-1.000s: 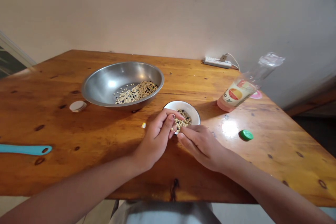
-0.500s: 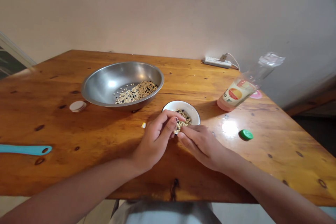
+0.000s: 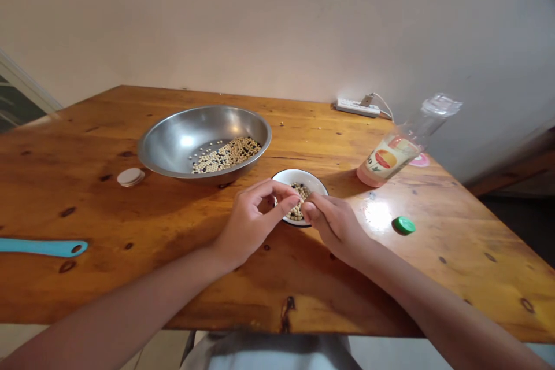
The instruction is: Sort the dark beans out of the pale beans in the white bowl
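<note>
Mixed beans (image 3: pixel 298 208) in white bowl (image 3: pixel 287 178)

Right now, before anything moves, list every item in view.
wooden table: one, orange-brown, under everything listed
steel bowl: one, silver, far left of table
small bowl: one, white, mid-table
beans: many, cream and black, in both bowls
round lid: one, cream-white, left of steel bowl
spatula handle: one, turquoise, left table edge
plastic bottle: one, clear with cream label, right side
bottle cap: one, green, right of small bowl
power strip: one, white, far edge by wall
left hand: one, at small bowl's left
right hand: one, at small bowl's right
</note>
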{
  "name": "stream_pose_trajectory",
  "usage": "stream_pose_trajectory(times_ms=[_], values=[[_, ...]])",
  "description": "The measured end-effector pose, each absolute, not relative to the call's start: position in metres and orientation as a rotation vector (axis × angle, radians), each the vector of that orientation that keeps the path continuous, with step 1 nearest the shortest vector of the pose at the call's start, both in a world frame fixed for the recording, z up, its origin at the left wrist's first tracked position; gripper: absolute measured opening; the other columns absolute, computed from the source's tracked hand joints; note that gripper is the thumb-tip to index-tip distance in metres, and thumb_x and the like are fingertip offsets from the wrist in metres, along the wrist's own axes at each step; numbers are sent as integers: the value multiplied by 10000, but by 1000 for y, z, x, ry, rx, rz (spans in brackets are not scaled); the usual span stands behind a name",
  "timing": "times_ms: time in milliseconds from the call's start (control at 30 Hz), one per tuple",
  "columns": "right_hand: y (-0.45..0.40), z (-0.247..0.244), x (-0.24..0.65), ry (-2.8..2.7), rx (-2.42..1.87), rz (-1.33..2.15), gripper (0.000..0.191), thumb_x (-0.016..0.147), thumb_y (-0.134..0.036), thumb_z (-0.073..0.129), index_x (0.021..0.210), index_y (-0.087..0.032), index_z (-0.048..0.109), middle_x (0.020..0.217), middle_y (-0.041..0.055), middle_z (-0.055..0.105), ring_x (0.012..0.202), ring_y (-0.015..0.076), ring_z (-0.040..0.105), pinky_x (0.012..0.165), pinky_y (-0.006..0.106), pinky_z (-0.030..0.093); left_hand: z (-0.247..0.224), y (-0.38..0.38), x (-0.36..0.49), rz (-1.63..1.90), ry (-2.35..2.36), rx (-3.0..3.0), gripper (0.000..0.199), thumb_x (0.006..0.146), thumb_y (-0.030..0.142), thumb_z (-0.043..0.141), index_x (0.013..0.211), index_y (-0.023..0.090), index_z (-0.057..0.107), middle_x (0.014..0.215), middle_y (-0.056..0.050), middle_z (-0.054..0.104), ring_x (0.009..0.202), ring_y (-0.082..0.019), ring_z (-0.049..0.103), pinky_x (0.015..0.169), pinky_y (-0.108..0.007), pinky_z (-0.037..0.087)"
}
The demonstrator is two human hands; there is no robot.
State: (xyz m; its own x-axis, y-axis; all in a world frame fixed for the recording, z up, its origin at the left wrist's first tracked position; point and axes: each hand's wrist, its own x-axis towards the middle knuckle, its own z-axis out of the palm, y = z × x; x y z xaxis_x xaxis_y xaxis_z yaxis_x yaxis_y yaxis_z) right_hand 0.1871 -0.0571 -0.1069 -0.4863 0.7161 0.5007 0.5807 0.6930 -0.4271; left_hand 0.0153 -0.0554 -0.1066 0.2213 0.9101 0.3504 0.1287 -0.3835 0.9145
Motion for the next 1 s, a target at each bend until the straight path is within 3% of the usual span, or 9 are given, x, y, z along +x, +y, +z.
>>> stream_pose_trajectory(times_ms=[200,367,467,567,667,767,867,1000], values=[[-52,-111,194,-2203,-1049,250,307,969,-301,286,849,-193,547,555,-21,523,487,114,485,512,210,353,-105,-50,13,1316,1091,1838,140,811,297,624,751,174,652,704,18,628,653,-106,544,619,-215,411],[-42,-110,212,-2118,-1128,137,295,964,-289,308,1048,-190,572,621,-9,605,568,120,564,605,216,400,-104,-42,7,1397,1176,1943,119,811,275,628,754,174,656,711,15,640,642,-99,537,605,-216,408],[-37,-108,219,-2008,-1208,127,310,966,-309,307,1054,-198,583,611,-15,598,546,110,555,590,214,391,-100,-40,3,1448,1183,2059,99,812,243,628,746,175,653,719,9,650,673,-108,546,649,-228,422],[-35,-107,220,-1900,-1249,226,363,963,-376,305,877,-194,608,518,-33,494,478,98,479,530,213,353,-98,-40,1,1471,1189,2092,95,810,240,629,742,177,646,728,4,660,699,-118,565,685,-240,432],[-33,-106,215,-1739,-1235,496,471,918,-492,367,568,-188,447,469,-44,360,428,80,342,453,219,275,-100,-40,2,1412,1128,1899,104,846,274,584,801,181,596,829,-17,685,778,-134,607,718,-253,451],[-30,-103,212,-1442,-1189,901,521,849,-567,452,522,-201,278,484,-64,244,419,64,206,398,216,175,-104,-38,5,1364,918,1662,118,897,281,502,827,191,470,943,-38,688,729,-114,616,695,-260,471],[-25,-96,218,-1177,-1125,1376,445,842,-493,487,562,-198,306,506,-79,195,421,61,109,370,196,106,-105,-36,7,1349,777,1522,151,912,258,473,801,199,390,917,-28,691,539,-65,546,557,-223,436],[-22,-88,230,-876,-1061,1711,112,756,-240,494,672,-168,507,556,-72,208,437,65,104,336,159,97,-105,-33,7,1405,747,1418,142,900,242,493,799,195,406,802,11,666,544,-59,529,525,-192,417]])
